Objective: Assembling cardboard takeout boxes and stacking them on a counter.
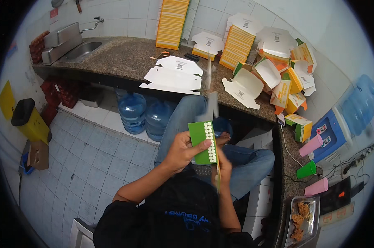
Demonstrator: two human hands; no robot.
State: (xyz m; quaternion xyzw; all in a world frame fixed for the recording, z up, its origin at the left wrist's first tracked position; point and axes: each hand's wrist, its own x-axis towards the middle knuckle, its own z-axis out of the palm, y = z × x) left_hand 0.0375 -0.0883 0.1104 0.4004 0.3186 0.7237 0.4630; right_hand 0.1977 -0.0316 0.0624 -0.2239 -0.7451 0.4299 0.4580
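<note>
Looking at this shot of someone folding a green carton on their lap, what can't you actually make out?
- Right hand: head view, mostly behind the green carton, grip unclear.
- Carton's upper flap: motion-blurred.
- Food on the metal tray: cut by the lower edge.
- Printed squares on the flat white cartons: too small.

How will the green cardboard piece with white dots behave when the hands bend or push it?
The green cardboard piece looks thin and flat, so it is probably light and bends easily. The left hand holds it upright by one edge without sagging, so it seems fairly stiff. Its surface looks smooth, perhaps a little slippery.
</note>
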